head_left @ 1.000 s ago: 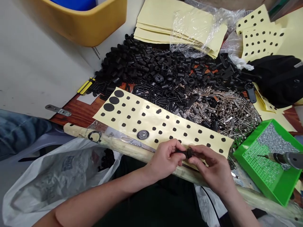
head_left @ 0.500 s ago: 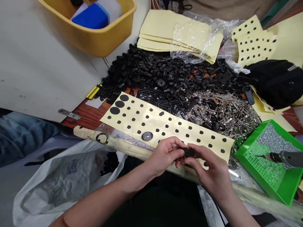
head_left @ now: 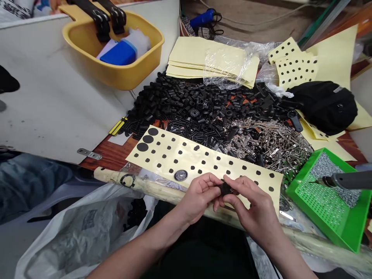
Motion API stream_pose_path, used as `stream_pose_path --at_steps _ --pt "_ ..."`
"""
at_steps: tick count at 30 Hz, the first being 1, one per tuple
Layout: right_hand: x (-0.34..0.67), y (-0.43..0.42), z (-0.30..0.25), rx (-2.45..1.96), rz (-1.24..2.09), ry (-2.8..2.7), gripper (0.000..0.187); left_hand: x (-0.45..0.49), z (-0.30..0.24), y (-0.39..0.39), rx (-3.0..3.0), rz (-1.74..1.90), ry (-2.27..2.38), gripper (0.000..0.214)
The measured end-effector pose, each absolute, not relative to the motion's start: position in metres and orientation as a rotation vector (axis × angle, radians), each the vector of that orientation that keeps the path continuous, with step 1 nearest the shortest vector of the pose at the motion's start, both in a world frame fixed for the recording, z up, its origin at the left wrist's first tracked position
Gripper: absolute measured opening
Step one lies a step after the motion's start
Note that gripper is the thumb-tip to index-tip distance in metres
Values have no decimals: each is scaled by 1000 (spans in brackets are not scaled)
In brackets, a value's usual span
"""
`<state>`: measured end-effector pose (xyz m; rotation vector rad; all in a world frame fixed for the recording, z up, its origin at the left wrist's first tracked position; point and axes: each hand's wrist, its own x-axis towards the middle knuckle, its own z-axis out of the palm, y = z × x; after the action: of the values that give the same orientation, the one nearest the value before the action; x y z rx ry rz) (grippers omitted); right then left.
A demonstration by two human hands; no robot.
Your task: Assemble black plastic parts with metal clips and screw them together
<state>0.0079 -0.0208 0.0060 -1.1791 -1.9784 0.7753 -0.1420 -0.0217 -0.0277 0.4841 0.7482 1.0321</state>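
Note:
A small black plastic part is pinched between my two hands, close to the table's front edge. My left hand grips its left side with thumb and fingers, while my right hand holds the right side. Fingers cover much of the part, so its exact shape is hidden. Under and behind the hands lies a yellow sheet with black dots. On that sheet rests a round grey slotted disc, left of my left hand.
Behind the sheet spread heaps of black plastic parts and thin metal pieces. A green basket of small metal bits, with a power screwdriver over it, stands right. A yellow bin hangs left. A white bag lies below.
The view has tilted up slightly, showing more of the yellow bin and the back of the table. Both hands keep hold of the black part, with only slight finger movement.

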Motion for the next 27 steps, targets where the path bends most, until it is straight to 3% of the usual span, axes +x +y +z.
stream_pose_path --at_steps 9,14,20,25,27 --pt "21 -23 4 -1251 741 -1895 35 -142 -28 -20 467 1011 699 27" --pt "19 -23 3 -1293 674 -1778 12 -142 -28 -20 490 1021 689 24" --pt "12 -21 -4 -1295 703 -1713 8 -142 -26 -23 542 1007 708 21" --pt "11 -25 -7 -1323 608 -1715 5 -138 -24 -23 588 970 801 43" --pt "11 -27 -8 -1331 596 -1701 5 -136 -24 -23 619 964 858 43"
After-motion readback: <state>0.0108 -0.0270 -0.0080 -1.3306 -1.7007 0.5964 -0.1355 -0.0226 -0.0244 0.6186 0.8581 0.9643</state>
